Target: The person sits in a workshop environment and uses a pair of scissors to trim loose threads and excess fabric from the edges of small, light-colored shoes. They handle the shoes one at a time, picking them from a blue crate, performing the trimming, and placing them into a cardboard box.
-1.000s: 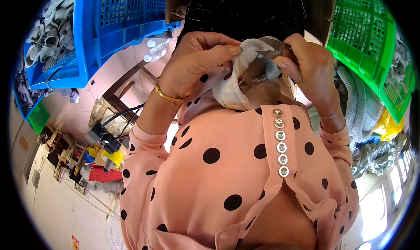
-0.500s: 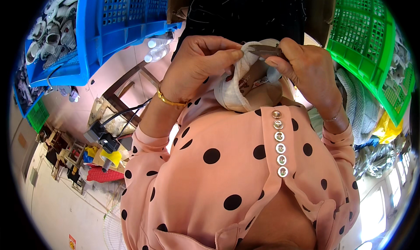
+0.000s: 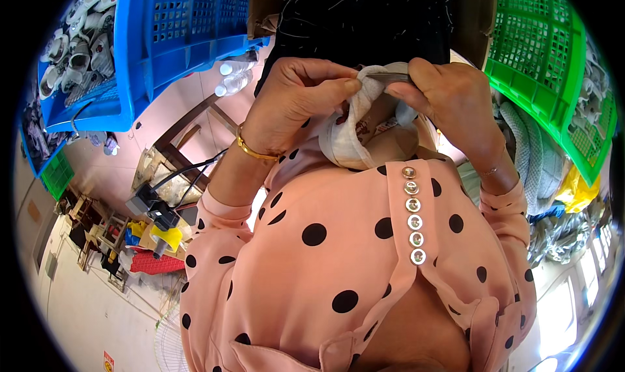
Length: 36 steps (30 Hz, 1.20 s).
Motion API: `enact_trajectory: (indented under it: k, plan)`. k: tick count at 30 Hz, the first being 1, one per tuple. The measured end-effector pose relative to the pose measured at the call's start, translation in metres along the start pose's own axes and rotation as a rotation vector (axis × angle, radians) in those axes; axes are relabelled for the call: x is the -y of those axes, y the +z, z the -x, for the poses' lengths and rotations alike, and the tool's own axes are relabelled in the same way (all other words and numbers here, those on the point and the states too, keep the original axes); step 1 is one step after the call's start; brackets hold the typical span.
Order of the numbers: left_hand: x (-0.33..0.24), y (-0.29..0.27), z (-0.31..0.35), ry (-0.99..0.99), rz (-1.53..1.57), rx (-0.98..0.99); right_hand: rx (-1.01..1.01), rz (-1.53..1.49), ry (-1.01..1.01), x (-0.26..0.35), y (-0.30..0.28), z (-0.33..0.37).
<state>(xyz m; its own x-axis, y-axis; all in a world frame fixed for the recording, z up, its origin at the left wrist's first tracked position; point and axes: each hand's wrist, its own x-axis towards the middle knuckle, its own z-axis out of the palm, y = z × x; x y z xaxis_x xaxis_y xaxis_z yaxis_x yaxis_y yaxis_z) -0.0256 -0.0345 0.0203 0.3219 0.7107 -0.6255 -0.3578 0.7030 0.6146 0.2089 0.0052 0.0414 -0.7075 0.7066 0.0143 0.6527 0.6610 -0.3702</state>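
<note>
A white shoe upper (image 3: 340, 145) with reddish marks inside it is held up in front of my chest. My left hand (image 3: 293, 105) pinches its padded rim between thumb and fingertips. Closed around a small pair of metal snips (image 3: 390, 77), my right hand (image 3: 456, 101) is at the same rim. The blades point left and lie against the rim close to my left fingertips. Most of the snips' handle is hidden by my right fingers, and whether a thread lies between the blades cannot be made out.
At the left, a blue crate (image 3: 137, 66) holds several white and grey shoe pieces. A green crate (image 3: 540, 66) with more pieces stands at the right. Plastic bottles (image 3: 234, 81) lie beyond my left hand, and black cloth (image 3: 364, 20) with loose threads lies ahead.
My right fingers have shifted over the snips, covering more of the dark handle, and the blades lie flatter along the rim. My left hand keeps its pinch, a little lower.
</note>
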Motion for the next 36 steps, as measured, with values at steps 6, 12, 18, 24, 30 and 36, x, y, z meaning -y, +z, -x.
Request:
enact_trajectory:
  k: [6, 12, 18, 24, 30, 36]
  plan:
    - [-0.002, -0.003, -0.002, 0.048, -0.099, 0.042, 0.006, -1.060, 0.463, -0.014, 0.005, 0.000]
    - [-0.010, 0.006, -0.002, 0.142, -0.198, 0.036, 0.074, -0.915, 0.403, -0.010, 0.008, -0.006]
    - [-0.019, 0.015, -0.003, 0.326, -0.527, -0.007, 0.141, -0.914, 0.387, -0.015, 0.009, -0.013]
    - [-0.025, 0.014, -0.011, 0.948, -1.289, -0.030, 0.245, -0.815, 0.419, -0.009, -0.004, -0.022]
    - [-0.029, -0.004, -0.020, 0.889, -1.337, -0.398, 0.148, -0.729, 0.413, -0.004, -0.009, -0.019]
    - [-0.028, 0.007, -0.012, 0.615, -0.792, -0.095, 0.008, -0.607, 0.352, -0.007, -0.009, -0.018]
